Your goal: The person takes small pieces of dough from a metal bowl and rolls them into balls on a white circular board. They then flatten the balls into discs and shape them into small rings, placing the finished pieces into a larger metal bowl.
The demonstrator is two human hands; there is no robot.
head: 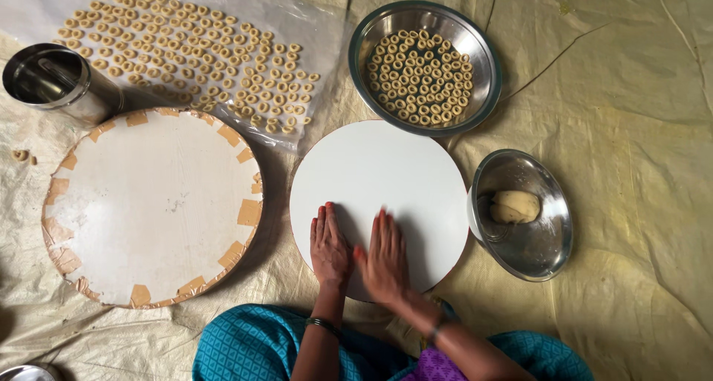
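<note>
White round board (379, 180), smooth and flat, lies on the floor covering in front of the seated person, and both hands rest on its near part. The left hand (329, 249) lies palm down with fingers stretched forward and close together, flat on the board and gripping nothing. The right hand (384, 261) lies just beside it, also palm down and open; it is blurred, so whether anything sits under the palm cannot be told. The two hands are near each other but not touching.

Beyond the board, touching its far edge, stands a round steel bowl (475, 36) filled with small pale dough rings (420, 76). To the right of the board, just beside its rim, a second round steel bowl (546, 255) holds a pale lump of dough (515, 206). Left of the board lies a larger round white board with tan tape patches around its rim (152, 206). Above that, a clear plastic sheet (312, 24) carries many more small dough rings (193, 47) spread in loose rows. A steel cylindrical container (56, 82) lies at the far left, touching the taped board's edge. Everything sits on a crumpled beige sheet (631, 128) spread over the floor. The person wears teal cloth (245, 344) and a dark bangle on each wrist.
</note>
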